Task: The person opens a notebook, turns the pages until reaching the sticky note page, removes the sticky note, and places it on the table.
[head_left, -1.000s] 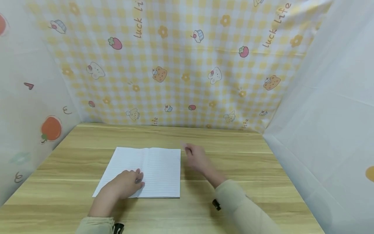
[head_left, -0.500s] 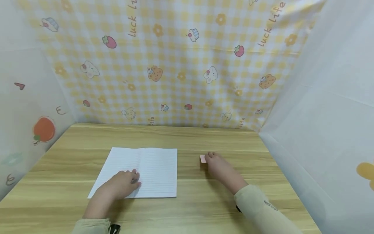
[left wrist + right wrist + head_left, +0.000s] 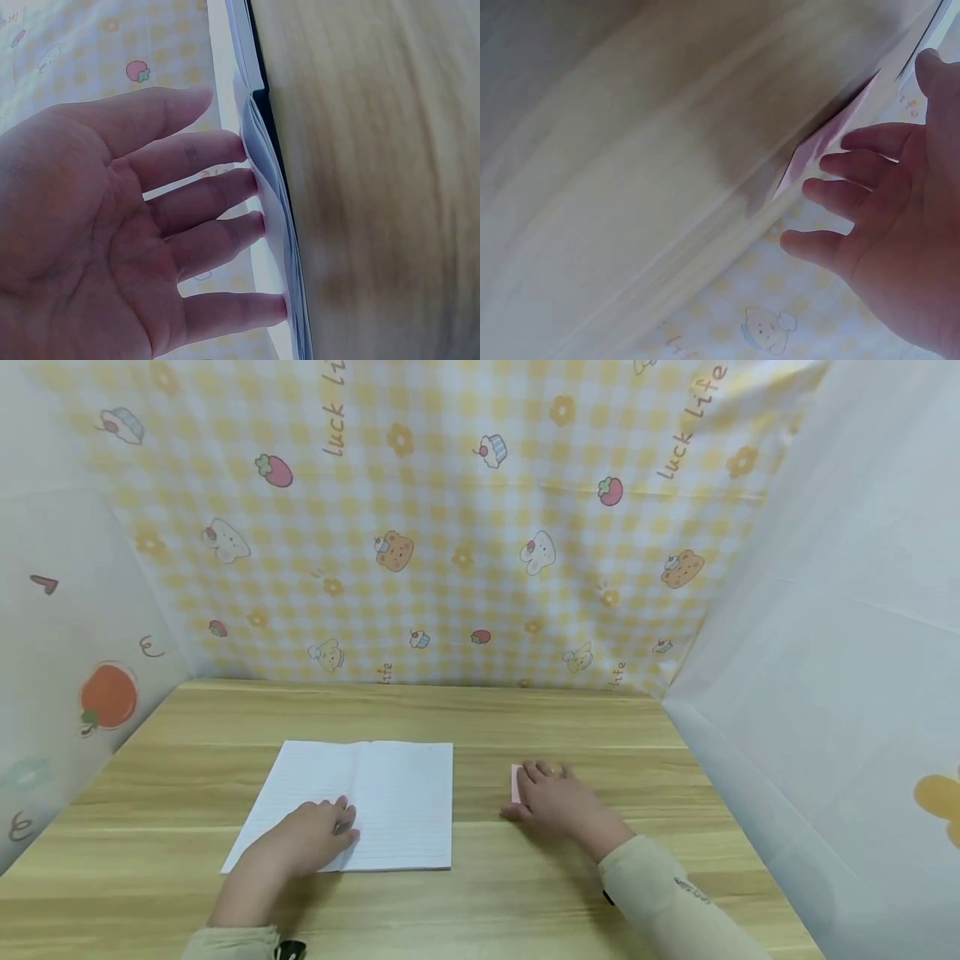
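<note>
A lined notebook (image 3: 405, 793) lies spread on the wooden table. My left hand (image 3: 303, 839) rests on its left page, near the central fold. In the left wrist view the fingers (image 3: 214, 232) of that hand are spread and their tips press on the paper. To the notebook's right, my right hand (image 3: 558, 802) is over a small pink slip of paper (image 3: 515, 783), whose left edge shows past the fingers. From the right wrist, the pink slip (image 3: 825, 142) lies bent on the table, close to the outstretched fingertips (image 3: 832, 161); the hand grips nothing there.
The wooden table (image 3: 420, 914) reaches back to a yellow checked curtain (image 3: 450, 527) with cartoon prints. White sheets hang along the left (image 3: 52, 635) and right (image 3: 832, 652) sides.
My right hand has moved right from the notebook's upper right corner with the pink slip, lowering it to the table and loosening its fingers. The left hand stays on the page.
</note>
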`<state>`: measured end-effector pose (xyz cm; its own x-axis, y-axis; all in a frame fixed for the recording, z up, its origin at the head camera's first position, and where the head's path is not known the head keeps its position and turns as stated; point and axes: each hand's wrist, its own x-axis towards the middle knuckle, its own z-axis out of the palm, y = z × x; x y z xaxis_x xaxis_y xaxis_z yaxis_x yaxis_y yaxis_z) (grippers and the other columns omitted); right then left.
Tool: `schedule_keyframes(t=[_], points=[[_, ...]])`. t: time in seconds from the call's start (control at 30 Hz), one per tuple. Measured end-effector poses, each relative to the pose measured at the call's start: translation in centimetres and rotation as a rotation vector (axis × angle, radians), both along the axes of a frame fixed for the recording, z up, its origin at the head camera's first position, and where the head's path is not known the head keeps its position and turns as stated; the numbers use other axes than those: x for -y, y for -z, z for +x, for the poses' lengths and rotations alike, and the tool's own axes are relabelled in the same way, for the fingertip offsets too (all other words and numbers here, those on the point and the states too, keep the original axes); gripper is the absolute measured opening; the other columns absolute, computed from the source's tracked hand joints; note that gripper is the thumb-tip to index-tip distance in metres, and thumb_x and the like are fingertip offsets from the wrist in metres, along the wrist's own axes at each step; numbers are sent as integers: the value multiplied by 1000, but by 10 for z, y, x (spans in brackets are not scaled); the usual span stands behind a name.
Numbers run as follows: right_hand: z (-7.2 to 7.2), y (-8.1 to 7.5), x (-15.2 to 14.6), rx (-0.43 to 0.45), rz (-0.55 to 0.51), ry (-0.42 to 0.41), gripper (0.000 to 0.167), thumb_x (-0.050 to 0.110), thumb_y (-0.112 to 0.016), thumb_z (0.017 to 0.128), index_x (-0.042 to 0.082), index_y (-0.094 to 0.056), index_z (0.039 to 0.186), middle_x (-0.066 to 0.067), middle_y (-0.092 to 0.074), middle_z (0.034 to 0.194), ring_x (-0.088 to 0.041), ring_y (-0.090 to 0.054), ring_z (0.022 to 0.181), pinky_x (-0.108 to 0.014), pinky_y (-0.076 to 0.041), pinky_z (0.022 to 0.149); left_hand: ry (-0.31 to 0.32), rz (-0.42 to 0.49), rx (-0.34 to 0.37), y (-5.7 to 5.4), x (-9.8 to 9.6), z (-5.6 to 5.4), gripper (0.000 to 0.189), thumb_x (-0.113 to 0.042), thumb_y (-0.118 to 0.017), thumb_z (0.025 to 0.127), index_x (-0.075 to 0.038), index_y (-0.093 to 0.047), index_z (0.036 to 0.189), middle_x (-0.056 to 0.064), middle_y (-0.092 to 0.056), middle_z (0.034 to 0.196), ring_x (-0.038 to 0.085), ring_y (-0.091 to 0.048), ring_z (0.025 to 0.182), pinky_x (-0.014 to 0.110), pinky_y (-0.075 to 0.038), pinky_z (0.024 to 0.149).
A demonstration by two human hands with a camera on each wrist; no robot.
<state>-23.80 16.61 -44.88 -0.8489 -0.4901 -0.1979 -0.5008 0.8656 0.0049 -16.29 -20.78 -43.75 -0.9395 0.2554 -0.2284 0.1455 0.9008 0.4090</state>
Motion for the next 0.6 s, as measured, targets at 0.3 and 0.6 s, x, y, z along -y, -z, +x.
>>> schedule_keyframes(t=[0.3, 0.6], points=[[1, 7, 4, 107, -14, 44, 88, 67, -38, 109, 4, -27, 168, -12, -24, 178, -30, -26, 166, -73, -24, 128, -12, 12, 5, 1, 0, 2, 51, -26, -66, 104, 10, -63, 139, 37, -51, 154, 61, -47, 142, 71, -40, 117], [13, -5, -22, 167, -13, 158, 92, 65, -46, 107, -4, -29, 165, -20, -23, 177, -37, -27, 165, -80, -20, 124, -6, 27, 11, 0, 2, 2, 51, -25, -65, 104, 11, -62, 141, 38, -48, 156, 63, -42, 145, 73, -36, 119]])
